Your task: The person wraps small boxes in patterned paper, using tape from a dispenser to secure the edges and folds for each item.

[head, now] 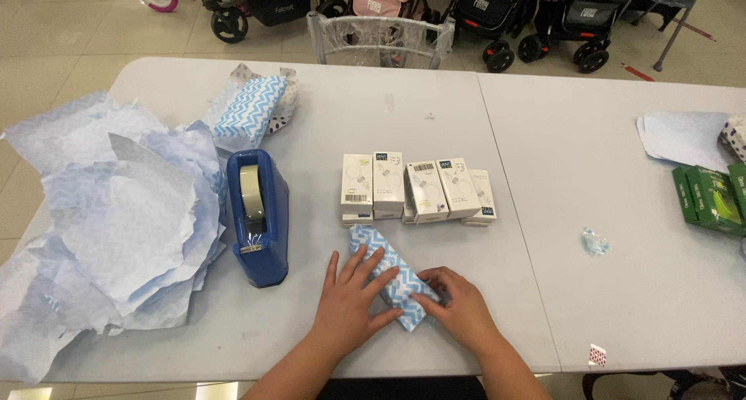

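Observation:
A small box wrapped in blue-and-white zigzag paper (386,269) lies tilted on the grey table (435,136) near its front edge. My left hand (350,303) rests flat on the box's left side with fingers spread. Pressing the box's lower right end is my right hand (458,307), fingers bent against the paper fold. Just behind the box stands a row of several small white boxes (416,188).
A blue tape dispenser (259,213) stands left of my hands. A pile of crumpled wrapping paper (116,213) covers the left side, with wrapped parcels (252,108) behind. Green boxes (711,198) and paper (684,136) sit far right. Strollers (497,11) stand beyond the table.

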